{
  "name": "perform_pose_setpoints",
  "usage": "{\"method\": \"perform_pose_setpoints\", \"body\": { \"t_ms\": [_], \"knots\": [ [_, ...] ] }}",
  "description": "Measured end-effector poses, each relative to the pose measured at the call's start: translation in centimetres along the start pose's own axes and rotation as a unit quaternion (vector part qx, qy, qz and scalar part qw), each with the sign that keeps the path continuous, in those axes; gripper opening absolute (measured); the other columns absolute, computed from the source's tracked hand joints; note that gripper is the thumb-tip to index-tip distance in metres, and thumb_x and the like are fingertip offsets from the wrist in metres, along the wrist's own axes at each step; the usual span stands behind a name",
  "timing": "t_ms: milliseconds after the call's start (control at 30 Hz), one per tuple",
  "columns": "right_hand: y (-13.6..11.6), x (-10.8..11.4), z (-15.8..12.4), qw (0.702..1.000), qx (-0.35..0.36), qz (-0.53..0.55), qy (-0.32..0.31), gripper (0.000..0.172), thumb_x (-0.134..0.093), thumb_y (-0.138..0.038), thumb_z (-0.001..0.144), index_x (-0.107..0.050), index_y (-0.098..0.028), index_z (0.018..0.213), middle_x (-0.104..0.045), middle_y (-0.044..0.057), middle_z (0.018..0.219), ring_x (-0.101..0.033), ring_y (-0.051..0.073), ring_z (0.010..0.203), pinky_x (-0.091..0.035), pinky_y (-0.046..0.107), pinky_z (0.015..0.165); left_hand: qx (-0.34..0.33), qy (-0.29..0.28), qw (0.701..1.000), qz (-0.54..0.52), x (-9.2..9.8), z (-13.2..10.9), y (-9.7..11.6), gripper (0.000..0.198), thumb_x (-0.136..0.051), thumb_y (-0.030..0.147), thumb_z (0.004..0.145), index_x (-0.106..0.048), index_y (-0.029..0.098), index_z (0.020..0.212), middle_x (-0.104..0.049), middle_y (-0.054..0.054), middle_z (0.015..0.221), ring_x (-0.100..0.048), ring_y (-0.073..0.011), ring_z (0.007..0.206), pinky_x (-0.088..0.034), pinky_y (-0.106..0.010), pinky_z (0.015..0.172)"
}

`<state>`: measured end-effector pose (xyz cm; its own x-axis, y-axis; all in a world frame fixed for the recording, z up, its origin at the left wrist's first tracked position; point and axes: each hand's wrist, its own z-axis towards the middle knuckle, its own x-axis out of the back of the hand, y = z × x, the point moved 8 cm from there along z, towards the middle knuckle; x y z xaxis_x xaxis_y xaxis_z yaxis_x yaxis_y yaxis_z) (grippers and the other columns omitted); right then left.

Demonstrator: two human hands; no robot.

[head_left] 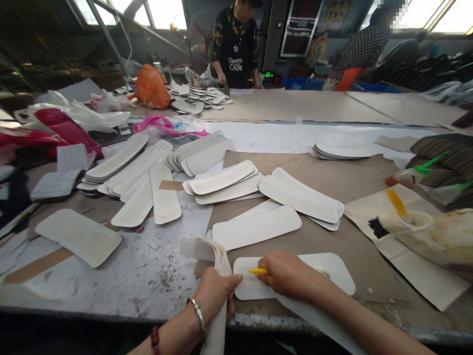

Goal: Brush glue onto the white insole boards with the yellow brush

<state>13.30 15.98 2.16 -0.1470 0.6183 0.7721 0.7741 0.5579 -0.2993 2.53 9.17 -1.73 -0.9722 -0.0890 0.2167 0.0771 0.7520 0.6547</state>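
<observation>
My left hand [217, 294] is closed around a bundle of long cream-coloured strips [218, 251], which fold over at the top and hang past the table edge. My right hand [284, 273] grips a yellow plastic tool [258, 271]; its narrow end points left, and the rest is hidden in the fingers. Beneath that hand lies a white rounded panel [334, 268], flat on the table near the front edge. A small pale smear shows on this panel beside my right wrist. Another white panel [258, 227] lies just behind it. Under my right forearm a pale strip [321, 320] runs over the table edge.
Several stacks of white panels [303, 197] spread across the brown sheet [273, 160]. At right stand an open tub [410, 224] with a yellow handle and a green-tipped bottle [406, 176]. A lone panel [79, 236] lies left. Two people work at the back table [288, 103].
</observation>
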Motion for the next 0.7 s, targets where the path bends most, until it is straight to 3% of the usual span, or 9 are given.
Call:
{"method": "perform_pose_setpoints", "body": {
  "t_ms": [533, 633, 700],
  "knots": [
    [-0.6, 0.3, -0.3, 1.000, 0.000, -0.008, 0.015, 0.023, -0.052, -0.028, 0.079, -0.069, -0.016, 0.089, -0.069, 0.013, 0.086, -0.063, 0.026, 0.083, -0.042, 0.029, 0.064, -0.042, -0.010, 0.998, 0.052, 0.0, 0.1, 0.4, 0.051, -0.055, 0.028, 0.071, -0.039, 0.020, 0.023, -0.040, -0.002, 0.027, -0.036, -0.0119, 0.030, -0.033, -0.027, 0.042],
    [0.5, 0.5, -1.7, 1.000, -0.006, -0.006, 0.028, 0.021, -0.055, -0.030, 0.077, -0.069, -0.017, 0.085, -0.069, 0.012, 0.084, -0.063, 0.026, 0.081, -0.041, 0.029, 0.062, -0.049, -0.008, 0.997, 0.065, 0.0, 0.1, 0.3, 0.052, -0.052, 0.028, 0.073, -0.041, 0.019, 0.023, -0.040, -0.003, 0.027, -0.037, -0.0117, 0.030, -0.035, -0.027, 0.044],
    [2.6, 0.5, -3.4, 0.999, -0.029, -0.001, 0.045, 0.020, -0.053, -0.031, 0.077, -0.067, -0.017, 0.083, -0.068, 0.011, 0.083, -0.062, 0.027, 0.081, -0.040, 0.029, 0.063, -0.052, -0.004, 0.996, 0.069, 0.1, 0.3, 0.0, 0.053, -0.051, 0.029, 0.074, -0.041, 0.019, 0.023, -0.040, -0.002, 0.027, -0.037, -0.0112, 0.030, -0.035, -0.027, 0.044]
  ]
}}
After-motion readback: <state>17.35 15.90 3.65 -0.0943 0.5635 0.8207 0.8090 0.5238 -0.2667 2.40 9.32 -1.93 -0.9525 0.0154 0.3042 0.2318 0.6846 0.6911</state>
